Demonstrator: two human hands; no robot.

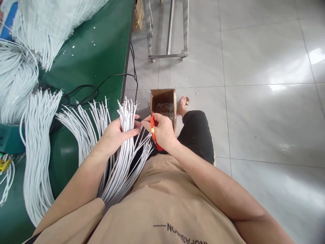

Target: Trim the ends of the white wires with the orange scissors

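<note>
My left hand (119, 132) is closed around a bundle of white cables (127, 117), whose stripped ends point away from me. In my right hand (164, 130) is a red-handled cutting tool (152, 126) with a yellow band; its dark tip points forward, and whether it is snips or pliers I cannot make out. The thumb and forefinger of that hand meet near one or two cables beside the bundle. More loose white cables (146, 154) fan out below it, across my lap. Part of the tool is hidden by my fingers.
A cardboard box (163, 92) holding small clippings stands on the floor between my legs. On the green table (106, 44) lie more bundles of white cables (38, 145) and a black cord (111, 77). A wheeled metal frame (168, 56) stands ahead on the tiles.
</note>
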